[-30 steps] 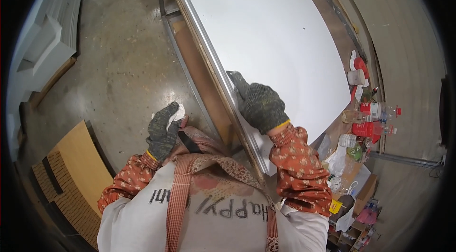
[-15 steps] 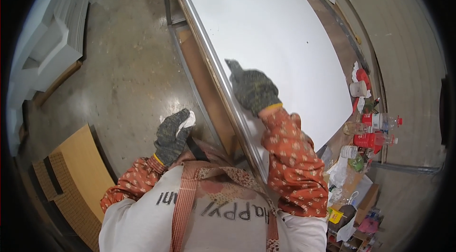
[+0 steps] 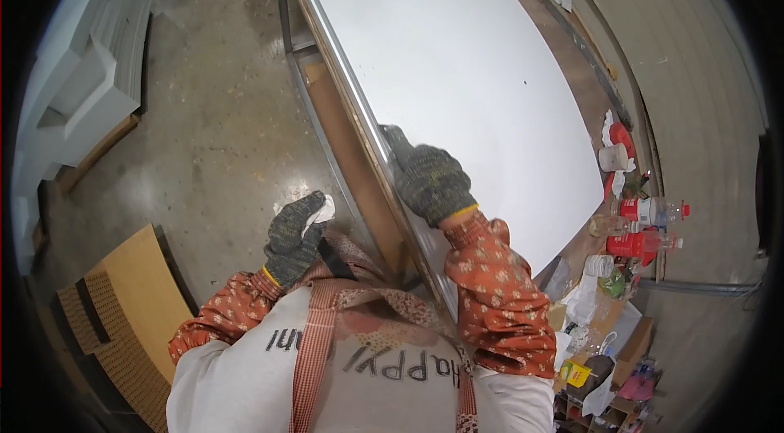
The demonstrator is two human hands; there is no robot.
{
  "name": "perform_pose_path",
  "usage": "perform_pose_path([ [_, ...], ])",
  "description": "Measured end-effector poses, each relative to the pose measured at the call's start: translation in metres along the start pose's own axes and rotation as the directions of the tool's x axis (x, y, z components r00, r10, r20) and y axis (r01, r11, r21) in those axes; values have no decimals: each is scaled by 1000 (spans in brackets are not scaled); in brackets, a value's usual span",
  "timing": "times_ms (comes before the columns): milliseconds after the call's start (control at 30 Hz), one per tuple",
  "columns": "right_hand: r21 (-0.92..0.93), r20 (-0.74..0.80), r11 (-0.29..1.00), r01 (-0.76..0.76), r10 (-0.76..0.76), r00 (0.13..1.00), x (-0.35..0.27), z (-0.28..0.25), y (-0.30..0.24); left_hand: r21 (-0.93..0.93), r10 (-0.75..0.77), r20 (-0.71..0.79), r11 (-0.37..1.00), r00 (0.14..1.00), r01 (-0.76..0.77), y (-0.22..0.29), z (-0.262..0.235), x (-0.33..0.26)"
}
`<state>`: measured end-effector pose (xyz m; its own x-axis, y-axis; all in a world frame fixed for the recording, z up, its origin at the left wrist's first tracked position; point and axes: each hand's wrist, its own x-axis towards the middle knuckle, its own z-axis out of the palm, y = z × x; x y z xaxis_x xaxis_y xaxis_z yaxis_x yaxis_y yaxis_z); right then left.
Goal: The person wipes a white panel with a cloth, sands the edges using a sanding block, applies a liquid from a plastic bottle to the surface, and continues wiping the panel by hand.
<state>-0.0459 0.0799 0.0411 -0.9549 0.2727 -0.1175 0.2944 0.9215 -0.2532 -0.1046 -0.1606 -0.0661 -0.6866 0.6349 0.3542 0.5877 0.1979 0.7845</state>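
A large white panel (image 3: 482,65) lies flat on a long table. Near its left edge, my right hand (image 3: 434,181), in a dark mottled knit glove with a yellow cuff, rests on the surface. Its fingers are curled, and a greyish tip sticks out past them toward the edge; whether that is a glove finger or a held piece is unclear. My left hand (image 3: 292,238), gloved alike, hangs in front of me beside the table. It is closed around a crumpled white cloth or tissue (image 3: 323,212), partly hidden by the fingers.
Drink bottles (image 3: 641,245) and a white cup (image 3: 612,158) stand along the table's right side. Boxes and clutter (image 3: 604,368) fill the lower right. White stacked pieces (image 3: 106,82) stand at far left; a tan board (image 3: 151,278) lies lower left.
My right hand has slid slightly toward me along the panel's left edge. My left hand stays almost where it was, still holding the white cloth or tissue.
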Motion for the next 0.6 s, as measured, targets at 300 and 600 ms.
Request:
perform_pose_path([
  [300, 65, -120, 986, -155, 162, 979, -45, 1, 32, -25, 293, -54, 955, 954, -295, 26, 2, 46],
  [600, 713, -534, 682, -161, 678, 506, -133, 57, 92, -368, 917, 238, 390, 320, -844, 83, 117, 64],
])
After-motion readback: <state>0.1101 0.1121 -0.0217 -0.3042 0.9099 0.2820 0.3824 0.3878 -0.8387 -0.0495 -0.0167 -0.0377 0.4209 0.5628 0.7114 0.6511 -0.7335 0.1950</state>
